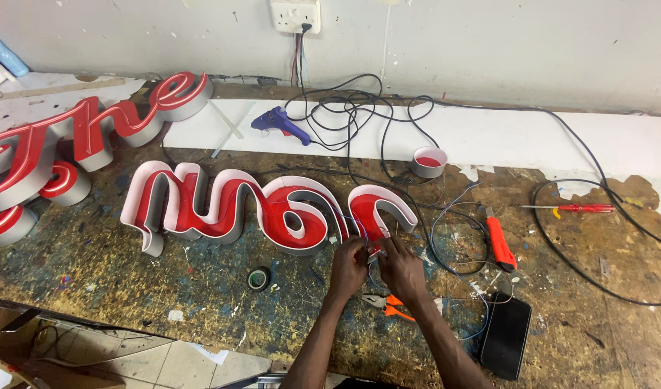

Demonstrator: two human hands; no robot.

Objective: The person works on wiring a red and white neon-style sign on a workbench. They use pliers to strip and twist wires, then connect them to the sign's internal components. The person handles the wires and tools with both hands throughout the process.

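A red script sign with white-grey side walls (229, 205) lies face up on the worn workbench (114, 288). My left hand (348, 266) and my right hand (400, 268) meet at the sign's right-hand end, fingers pinched together on thin red and blue wires (359, 229) that run from the letter. Orange-handled pliers (389, 305) lie just under my right wrist. A roll of dark tape (258, 278) sits to the left of my left hand.
A second red sign (78, 137) lies at the back left. A blue glue gun (280, 124), tangled black cables (352, 115), a small round red letter piece (429, 161), an orange knife (500, 242), a red screwdriver (579, 208) and a black phone (506, 334) are around. A wall socket (295, 14) is above.
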